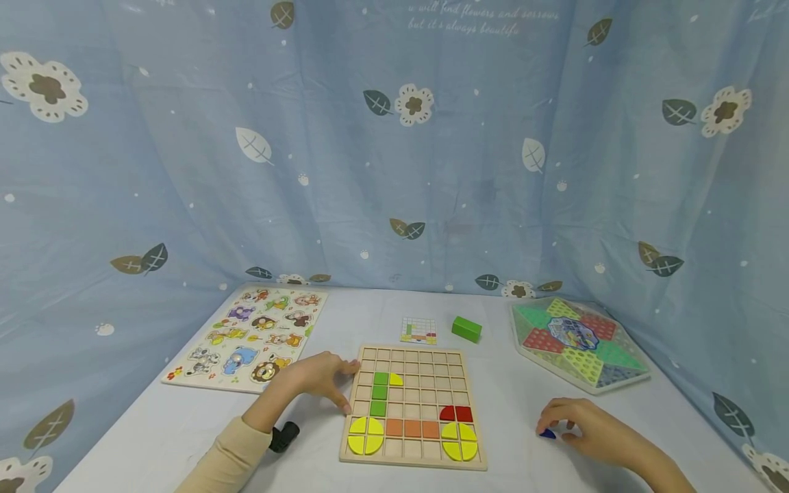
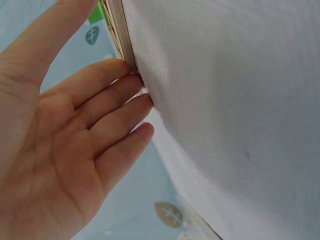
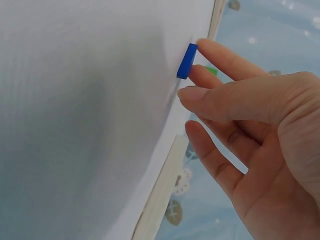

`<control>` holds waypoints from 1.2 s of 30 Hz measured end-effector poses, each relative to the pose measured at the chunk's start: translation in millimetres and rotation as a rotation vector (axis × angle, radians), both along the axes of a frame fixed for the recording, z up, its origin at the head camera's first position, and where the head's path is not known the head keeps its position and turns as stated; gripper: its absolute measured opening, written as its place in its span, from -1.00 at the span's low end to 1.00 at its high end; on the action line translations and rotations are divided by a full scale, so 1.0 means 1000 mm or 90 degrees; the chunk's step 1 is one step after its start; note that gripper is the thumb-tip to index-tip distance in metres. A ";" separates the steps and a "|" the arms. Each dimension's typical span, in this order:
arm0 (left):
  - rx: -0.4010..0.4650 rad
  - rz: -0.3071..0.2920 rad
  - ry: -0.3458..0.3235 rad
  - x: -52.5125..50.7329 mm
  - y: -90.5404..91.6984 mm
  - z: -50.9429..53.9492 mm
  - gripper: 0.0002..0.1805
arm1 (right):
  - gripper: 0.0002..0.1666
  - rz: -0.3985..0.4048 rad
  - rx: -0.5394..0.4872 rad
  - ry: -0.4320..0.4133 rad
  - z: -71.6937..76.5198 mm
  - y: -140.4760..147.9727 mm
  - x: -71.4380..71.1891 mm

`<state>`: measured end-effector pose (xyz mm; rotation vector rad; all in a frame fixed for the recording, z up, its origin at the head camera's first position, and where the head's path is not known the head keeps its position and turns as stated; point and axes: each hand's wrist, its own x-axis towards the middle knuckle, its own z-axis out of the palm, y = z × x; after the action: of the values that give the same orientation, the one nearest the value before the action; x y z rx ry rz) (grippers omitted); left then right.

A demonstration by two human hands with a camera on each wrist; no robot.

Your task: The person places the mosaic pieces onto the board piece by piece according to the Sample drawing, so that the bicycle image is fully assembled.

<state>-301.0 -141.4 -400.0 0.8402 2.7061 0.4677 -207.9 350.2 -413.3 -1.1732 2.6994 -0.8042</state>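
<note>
A square wooden grid board (image 1: 413, 463) lies on the white table. Yellow quarter-circle pieces (image 1: 459, 441) form two discs near its lower corners, with an orange row (image 1: 413, 428) between them. Green squares (image 1: 379, 392), one more yellow piece and red pieces (image 1: 456, 413) also sit in the grid. My left hand (image 1: 320, 375) rests against the board's left edge, its fingers fairly straight in the left wrist view. To the right of the board, my right hand (image 1: 585, 428) touches a small blue piece (image 3: 187, 61) on the table with a fingertip; the thumb stands apart from it.
Behind the board lie a pattern card (image 1: 418, 330) and a green block (image 1: 466, 329). An animal puzzle board (image 1: 246, 335) is at the left, a hexagonal star-patterned game board (image 1: 579, 342) at the right. A black object (image 1: 284, 437) lies beside my left forearm. A blue curtain (image 1: 394, 171) hangs behind.
</note>
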 end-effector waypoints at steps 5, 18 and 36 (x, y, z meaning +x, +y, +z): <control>0.001 -0.005 -0.001 0.000 0.000 0.000 -0.05 | -0.57 -0.002 -0.009 -0.012 -0.001 0.003 -0.002; 0.002 -0.008 -0.001 0.000 0.000 0.000 -0.05 | -0.79 -0.025 -0.022 -0.030 0.000 0.005 -0.004; 0.006 -0.006 -0.006 0.000 -0.001 -0.001 -0.04 | -0.73 -0.096 -0.032 -0.089 -0.003 0.007 -0.004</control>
<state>-301.2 -142.0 -400.7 0.8503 2.6928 0.4821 -211.7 357.1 -416.7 -0.8929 2.6912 -0.9404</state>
